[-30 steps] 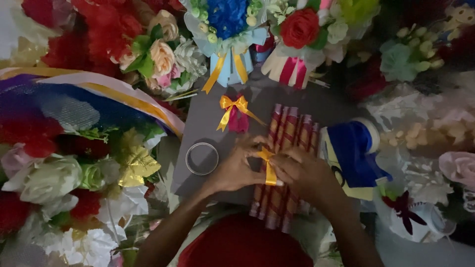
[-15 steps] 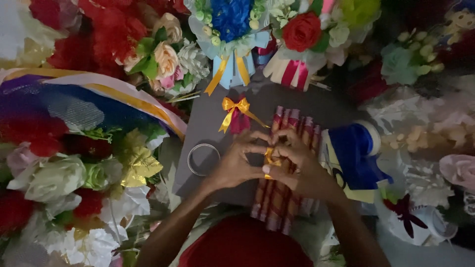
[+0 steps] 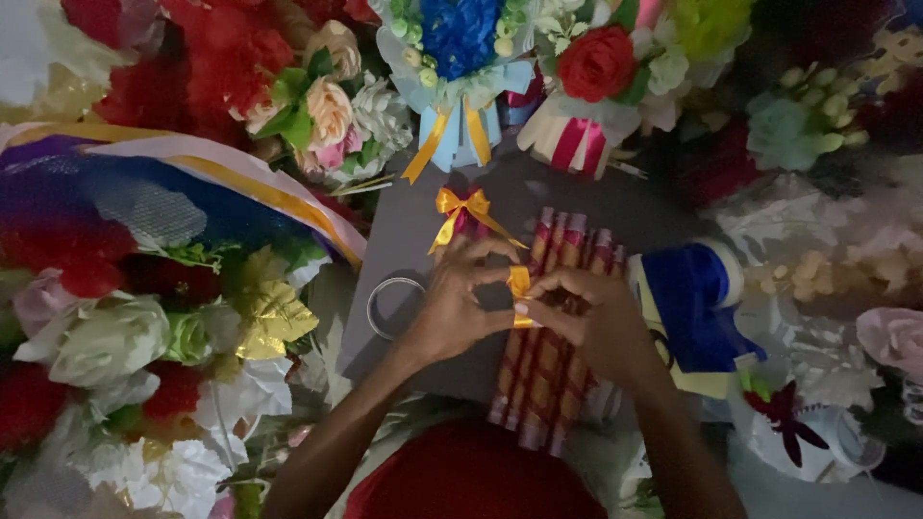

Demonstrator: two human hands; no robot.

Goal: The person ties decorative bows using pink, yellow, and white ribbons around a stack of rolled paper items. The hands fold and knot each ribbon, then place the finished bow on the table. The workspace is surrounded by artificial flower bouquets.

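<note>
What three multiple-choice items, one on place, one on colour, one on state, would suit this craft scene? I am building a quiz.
1. Where does the tape ring lie?
A. Beside the left hand, on the grey board
B. On the blue cloth
C. On the red rose

2. What colour is the ribbon being folded?
A. Blue
B. Gold
C. Pink

3. How is the ribbon held?
A. Left hand alone
B. Lying loose
C. Between left hand and right hand

Answers: 1 A, the ring lies on the board by the left wrist. 2 B, it shows gold-yellow. 3 C, fingers of both pinch it.
</note>
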